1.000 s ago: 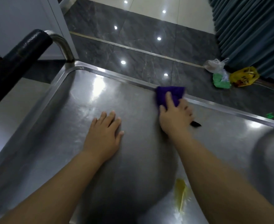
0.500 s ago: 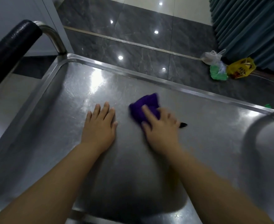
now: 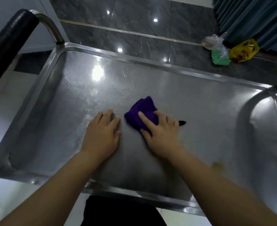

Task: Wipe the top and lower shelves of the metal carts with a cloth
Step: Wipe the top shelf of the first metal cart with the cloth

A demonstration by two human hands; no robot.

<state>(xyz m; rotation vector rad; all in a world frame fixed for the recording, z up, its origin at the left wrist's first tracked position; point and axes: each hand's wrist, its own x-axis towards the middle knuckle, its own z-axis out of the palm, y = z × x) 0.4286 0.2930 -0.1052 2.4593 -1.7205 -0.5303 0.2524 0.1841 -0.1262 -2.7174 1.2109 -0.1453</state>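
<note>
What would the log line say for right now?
step: wiping | right hand: presses purple cloth | left hand: flat on top shelf

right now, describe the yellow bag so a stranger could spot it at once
Find the teal curtain beyond the metal cart. At its foot, on the floor, lies a heap of bags. The yellow bag is the rightmost, with red print, unlike the green bundle and whitish bag beside it.

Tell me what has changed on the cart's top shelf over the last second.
The right hand slid the purple cloth from the far rim back to the middle of the top shelf, close beside the left hand. Nothing was taken up or let go. The left hand stays flat on the shelf; the bags on the floor lie as before.
</note>
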